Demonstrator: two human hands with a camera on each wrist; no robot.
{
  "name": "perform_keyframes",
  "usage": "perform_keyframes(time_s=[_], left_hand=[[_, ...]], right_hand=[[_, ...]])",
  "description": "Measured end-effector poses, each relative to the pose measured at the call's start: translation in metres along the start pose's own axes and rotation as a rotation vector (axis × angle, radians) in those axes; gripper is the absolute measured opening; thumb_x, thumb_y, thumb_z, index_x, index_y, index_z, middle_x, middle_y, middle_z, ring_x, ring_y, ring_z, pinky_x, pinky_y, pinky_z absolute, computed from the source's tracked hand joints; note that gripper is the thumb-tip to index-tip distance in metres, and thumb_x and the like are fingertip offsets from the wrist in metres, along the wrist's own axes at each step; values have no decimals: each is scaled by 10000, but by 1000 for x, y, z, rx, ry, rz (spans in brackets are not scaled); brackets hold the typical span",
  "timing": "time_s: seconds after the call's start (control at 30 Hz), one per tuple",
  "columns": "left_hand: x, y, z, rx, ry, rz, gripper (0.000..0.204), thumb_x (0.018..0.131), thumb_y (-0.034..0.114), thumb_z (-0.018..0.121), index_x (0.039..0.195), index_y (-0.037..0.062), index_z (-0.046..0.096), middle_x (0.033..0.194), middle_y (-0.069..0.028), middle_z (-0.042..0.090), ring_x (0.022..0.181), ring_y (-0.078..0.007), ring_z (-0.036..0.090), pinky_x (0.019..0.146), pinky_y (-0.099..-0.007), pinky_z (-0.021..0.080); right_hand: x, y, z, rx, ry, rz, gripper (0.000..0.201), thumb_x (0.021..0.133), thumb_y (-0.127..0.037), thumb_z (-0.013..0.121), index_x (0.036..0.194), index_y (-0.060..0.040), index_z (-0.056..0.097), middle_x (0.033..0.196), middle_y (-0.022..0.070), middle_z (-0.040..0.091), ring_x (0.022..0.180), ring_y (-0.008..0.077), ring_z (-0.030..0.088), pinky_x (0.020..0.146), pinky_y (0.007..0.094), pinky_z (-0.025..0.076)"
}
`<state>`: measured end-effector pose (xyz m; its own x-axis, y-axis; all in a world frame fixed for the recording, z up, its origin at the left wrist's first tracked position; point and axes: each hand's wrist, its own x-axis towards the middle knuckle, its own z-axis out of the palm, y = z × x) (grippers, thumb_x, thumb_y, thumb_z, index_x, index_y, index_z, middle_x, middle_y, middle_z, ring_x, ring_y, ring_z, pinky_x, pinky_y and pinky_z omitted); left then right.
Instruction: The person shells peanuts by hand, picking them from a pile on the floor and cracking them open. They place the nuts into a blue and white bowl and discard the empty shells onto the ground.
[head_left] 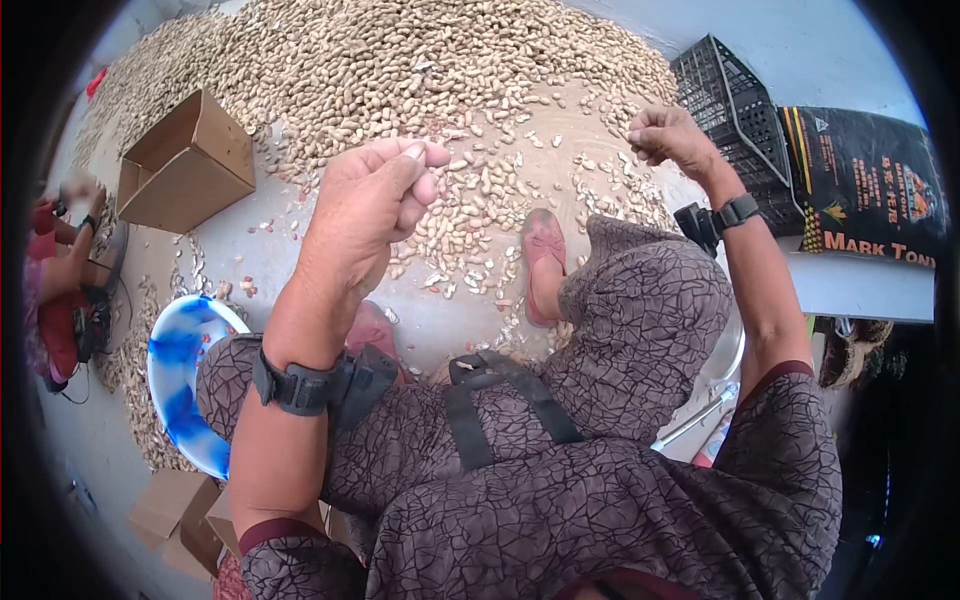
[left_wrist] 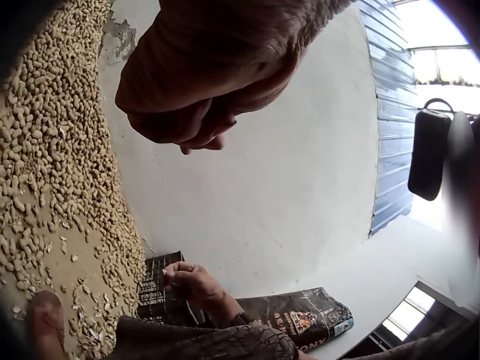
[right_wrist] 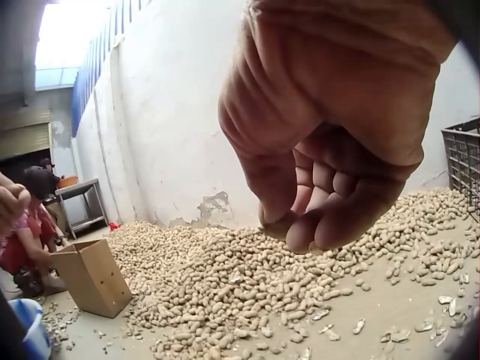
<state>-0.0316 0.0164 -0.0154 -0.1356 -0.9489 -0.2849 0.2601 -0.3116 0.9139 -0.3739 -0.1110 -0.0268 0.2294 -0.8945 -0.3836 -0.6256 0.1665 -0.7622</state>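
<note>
My left hand [head_left: 375,195] is raised over the floor, fingers curled in and thumb laid against the index finger. In the left wrist view the same hand [left_wrist: 206,82] is dark against the wall, and nothing shows between its fingers. My right hand [head_left: 672,140] hangs up near the black crate, fingers bent and thumb tip close to the fingertips. Seen from the right wrist, this hand [right_wrist: 322,150] has curled fingers with no object visible in them. Unshelled peanuts [head_left: 400,70] lie in a broad heap beyond both hands, with scattered peanuts nearer the feet.
A cardboard box [head_left: 185,165] stands left of the heap. A blue and white basin [head_left: 180,400] sits by my left leg. On the right are a black plastic crate [head_left: 735,120] and a black printed sack [head_left: 865,185]. Another person [right_wrist: 37,232] crouches at far left.
</note>
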Motion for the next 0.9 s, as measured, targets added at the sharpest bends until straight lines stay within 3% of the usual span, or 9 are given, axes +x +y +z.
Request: perform_keyframes(time_s=[0.13, 0.33, 0.43, 0.47, 0.57, 0.7, 0.77, 0.83, 0.9], left_hand=[[-1, -1, -5, -64, 64, -81, 221, 882, 136, 443, 980, -40, 533, 616, 36, 480, 436, -4, 310, 382, -143, 233], [-1, 2, 8, -74, 158, -175, 209, 879, 121, 439, 939, -30, 570, 605, 28, 509, 433, -15, 334, 397, -151, 253], [1, -4, 11, -62, 182, -206, 222, 888, 139, 437, 979, -40, 532, 608, 26, 478, 419, -11, 295, 376, -152, 225], [2, -5, 12, -57, 194, -215, 222, 888, 139, 437, 979, -40, 532, 608, 26, 478, 419, -11, 295, 376, -152, 225], [8, -7, 14, -49, 248, -261, 224, 890, 146, 437, 972, -38, 536, 601, 23, 477, 421, -14, 295, 376, -154, 223], [16, -11, 10, -45, 273, -278, 223, 892, 143, 438, 967, -41, 538, 594, 21, 474, 419, -17, 292, 382, -153, 222], [21, -13, 9, -38, 274, -289, 222, 893, 142, 438, 966, -41, 539, 593, 21, 474, 418, -17, 289, 384, -153, 221], [27, -16, 10, -48, 302, -311, 224, 895, 145, 437, 964, -41, 540, 595, 20, 473, 421, -17, 285, 382, -157, 217], [31, -16, 11, -41, 288, -335, 218, 894, 130, 425, 956, -36, 551, 597, 16, 487, 418, -19, 298, 387, -161, 235]], right_hand=[[44, 103, 44, 108, 65, 176, 97, 704, -84, 608, 652, -20, 557, 557, 45, 550, 458, 109, 531, 387, 222, 428], [65, 197, 109, 77, 115, 405, 98, 669, -50, 621, 598, -18, 562, 531, 50, 548, 436, 112, 516, 399, 254, 414], [72, 234, 131, 31, 51, 383, 70, 639, -59, 619, 587, -31, 581, 533, 43, 553, 450, 115, 508, 443, 267, 412], [73, 247, 137, 73, 9, 281, 38, 618, -44, 590, 582, -43, 601, 546, 44, 564, 482, 120, 508, 480, 269, 407], [57, 223, 146, 201, 71, 293, 66, 617, -23, 554, 613, -39, 618, 570, 55, 582, 522, 130, 522, 502, 272, 420], [61, 222, 147, 47, -78, 404, 130, 798, -27, 482, 925, -32, 506, 577, 41, 507, 507, 152, 518, 488, 261, 442], [88, 265, 154, -87, -116, 399, 74, 803, -31, 467, 821, -11, 536, 571, 58, 533, 457, 143, 515, 432, 261, 439], [86, 264, 155, -68, -26, 325, 123, 798, -29, 448, 731, 1, 547, 562, 72, 548, 424, 136, 513, 379, 264, 420], [81, 252, 149, -111, -91, 325, 129, 795, -24, 436, 731, -6, 546, 561, 72, 546, 427, 136, 517, 381, 263, 422]])
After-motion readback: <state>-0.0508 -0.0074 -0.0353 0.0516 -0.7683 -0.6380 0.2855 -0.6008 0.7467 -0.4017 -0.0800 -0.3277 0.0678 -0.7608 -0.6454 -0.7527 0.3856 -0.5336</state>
